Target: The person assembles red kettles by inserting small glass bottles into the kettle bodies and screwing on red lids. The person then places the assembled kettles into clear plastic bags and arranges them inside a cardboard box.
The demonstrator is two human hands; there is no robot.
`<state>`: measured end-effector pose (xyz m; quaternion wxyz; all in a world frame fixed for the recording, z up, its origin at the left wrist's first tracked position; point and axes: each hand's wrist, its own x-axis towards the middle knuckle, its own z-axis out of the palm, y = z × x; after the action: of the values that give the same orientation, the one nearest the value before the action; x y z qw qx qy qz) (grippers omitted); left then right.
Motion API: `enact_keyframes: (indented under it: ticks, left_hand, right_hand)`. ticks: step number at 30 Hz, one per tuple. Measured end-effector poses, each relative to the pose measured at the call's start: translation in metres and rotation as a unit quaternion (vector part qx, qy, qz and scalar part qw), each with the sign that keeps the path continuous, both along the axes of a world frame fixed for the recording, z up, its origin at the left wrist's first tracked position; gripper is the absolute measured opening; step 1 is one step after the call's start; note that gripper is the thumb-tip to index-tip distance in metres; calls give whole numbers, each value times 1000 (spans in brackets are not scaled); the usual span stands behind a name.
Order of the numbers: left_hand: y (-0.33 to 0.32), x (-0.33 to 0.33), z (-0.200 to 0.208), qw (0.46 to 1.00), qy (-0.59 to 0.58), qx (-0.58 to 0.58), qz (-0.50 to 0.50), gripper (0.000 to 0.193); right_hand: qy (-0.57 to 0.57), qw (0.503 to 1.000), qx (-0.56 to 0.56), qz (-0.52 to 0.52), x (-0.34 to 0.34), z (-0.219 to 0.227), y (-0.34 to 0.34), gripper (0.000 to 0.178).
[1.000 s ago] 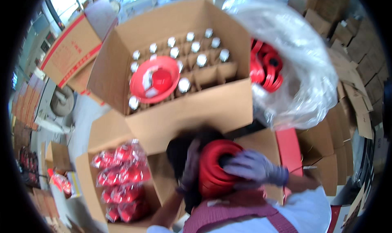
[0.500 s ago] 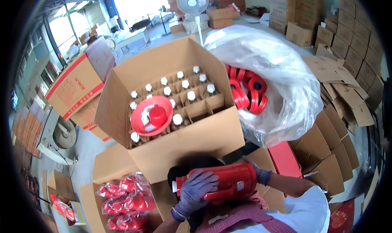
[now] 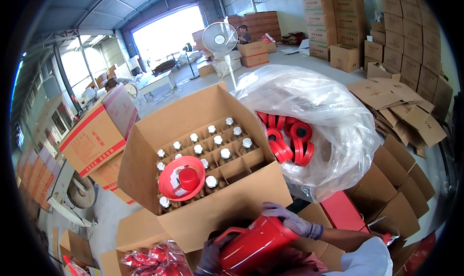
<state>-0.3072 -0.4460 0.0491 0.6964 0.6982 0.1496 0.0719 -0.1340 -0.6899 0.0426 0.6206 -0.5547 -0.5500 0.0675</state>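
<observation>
Both my gloved hands hold a red thermos flask (image 3: 258, 249) tilted in front of my body. My left hand (image 3: 209, 257) closes on its lower left end beside the handle; shadow hides part of those fingers. Over the upper right end lies my right hand (image 3: 289, 220), gripping the rim. Just beyond the flask stands an open cardboard carton (image 3: 227, 203) with dividers. Several white-capped bottle-like pieces (image 3: 225, 153) fill its cells. A shallow pink-red bowl (image 3: 167, 180) rests on top of them, with a red cup (image 3: 188, 179) and white bits inside.
Right of the carton, a clear plastic bag (image 3: 333, 111) holds several red and black rings (image 3: 300, 132). Plastic-wrapped red parts (image 3: 157, 259) fill a box at lower left. Flattened cardboard (image 3: 391, 99), stacked cartons (image 3: 411, 39), a fan (image 3: 220, 38) and a distant person (image 3: 244, 34) are behind.
The view has tipped up, showing more of the hall. The flask has turned from nearly level to a slant, its right end raised. My left hand has slid from its side to its lower left end.
</observation>
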Motion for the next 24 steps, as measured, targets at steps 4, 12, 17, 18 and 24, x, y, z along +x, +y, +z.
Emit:
enact_keyframes:
  ticks: [4, 12, 17, 18, 24]
  left_hand:
    - [-25, 22, 38, 842, -233, 478, -90, 35]
    - [-5, -12, -13, 994, -35, 3, 100, 23]
    - [-5, -4, -6, 982, -135, 109, 80, 25]
    - [0, -9, -7, 990, -105, 66, 60, 27]
    - [18, -20, -18, 991, -52, -66, 101, 38]
  right_hand:
    - [649, 751, -101, 73, 32, -47, -5, 45]
    - [140, 987, -60, 54, 51, -51, 42, 31]
    - [50, 975, -212, -42, 48, -3, 42, 41]
    - [-38, 988, -146, -15, 42, 18, 42, 44]
    - [-204, 967, -48, 146, 34, 94, 55, 55]
